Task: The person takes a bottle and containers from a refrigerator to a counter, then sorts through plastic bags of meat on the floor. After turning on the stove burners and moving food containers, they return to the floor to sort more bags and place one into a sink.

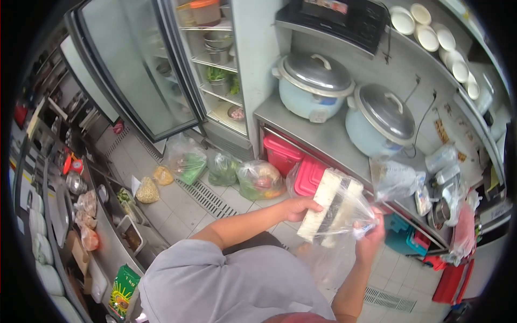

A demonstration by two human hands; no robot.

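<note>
My left hand [299,208] grips the lower end of a stack of white rectangular blocks [328,207] with a dark strip between them. The blocks sit inside a clear plastic bag [353,212]. My right hand [371,237] pinches the bag's bunched edge on the right side. I hold the bag in the air in front of a steel counter [323,134], above the tiled floor. Loose plastic from the bag hangs down between my forearms.
Two large rice cookers [315,83] [379,121] stand on the counter, with red tubs [283,153] on the shelf under it. An open glass-door fridge [161,64] stands at the back. Several bags of vegetables [258,180] lie on the floor by a drain grate [207,199]. White bowls [431,35] line a shelf.
</note>
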